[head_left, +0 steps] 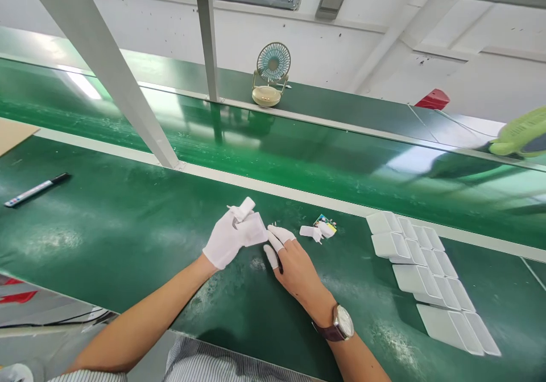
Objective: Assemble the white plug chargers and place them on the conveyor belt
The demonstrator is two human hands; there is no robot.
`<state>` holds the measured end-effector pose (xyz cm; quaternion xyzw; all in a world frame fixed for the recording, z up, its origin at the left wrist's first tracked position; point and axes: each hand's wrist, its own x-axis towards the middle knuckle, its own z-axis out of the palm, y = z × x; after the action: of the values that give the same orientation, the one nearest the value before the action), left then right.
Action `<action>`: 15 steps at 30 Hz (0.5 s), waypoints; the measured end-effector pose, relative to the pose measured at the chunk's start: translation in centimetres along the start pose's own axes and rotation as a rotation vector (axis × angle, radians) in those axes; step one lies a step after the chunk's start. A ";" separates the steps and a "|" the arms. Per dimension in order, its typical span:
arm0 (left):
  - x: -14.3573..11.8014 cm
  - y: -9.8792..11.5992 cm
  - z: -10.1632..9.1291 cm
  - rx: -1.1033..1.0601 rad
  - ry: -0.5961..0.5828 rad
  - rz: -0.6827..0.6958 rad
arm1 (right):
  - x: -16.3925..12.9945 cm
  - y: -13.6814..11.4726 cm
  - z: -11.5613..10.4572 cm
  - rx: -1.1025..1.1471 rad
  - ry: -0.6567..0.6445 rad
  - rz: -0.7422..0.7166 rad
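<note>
My left hand [224, 241], in a white glove, is closed around a small translucent white plastic box [255, 230]. A folded white piece [244, 210], perhaps cloth or paper, sticks up from the same hand beside the box. My right hand [294, 262] wears white covers on its fingertips, and its fingertips reach the box's right edge. Between the right thumb and palm a small dark thing [280, 266] shows; its kind is hidden. Right of this hand lie crumpled white scraps [313, 233] and a small colourful packet [325, 223] on the green table.
Several similar white boxes [422, 282] lie in slanting rows at the right. A marker [36, 190] lies far left, near a cardboard piece [15, 135]. Grey posts [123, 86] rise from the table edge. Behind run a shiny green belt [273, 149] and a ledge with a small fan [273, 75].
</note>
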<state>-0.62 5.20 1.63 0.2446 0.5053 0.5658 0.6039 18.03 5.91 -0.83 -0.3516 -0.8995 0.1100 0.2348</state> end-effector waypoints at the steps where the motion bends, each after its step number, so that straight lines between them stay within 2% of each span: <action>1: 0.1 0.0 -0.2 0.107 -0.003 0.046 | -0.2 0.1 -0.2 -0.037 -0.052 -0.003; 4: 0.2 -0.1 -0.8 0.455 -0.026 0.195 | -0.4 0.2 -1.1 -0.074 -0.197 -0.023; 7: 0.3 0.0 -1.0 0.601 -0.091 0.280 | -0.2 0.2 -2.0 -0.050 -0.241 -0.010; 13: 0.7 1.7 -1.4 0.595 -0.287 0.411 | 0.5 0.5 -1.8 0.001 -0.095 0.006; 15: 1.2 2.1 -1.9 0.607 -0.303 0.407 | 0.7 0.3 -1.6 0.029 -0.050 -0.003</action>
<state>-3.42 6.30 2.38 0.5878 0.4959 0.4563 0.4476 18.56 6.62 0.74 -0.3441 -0.9040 0.1314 0.2172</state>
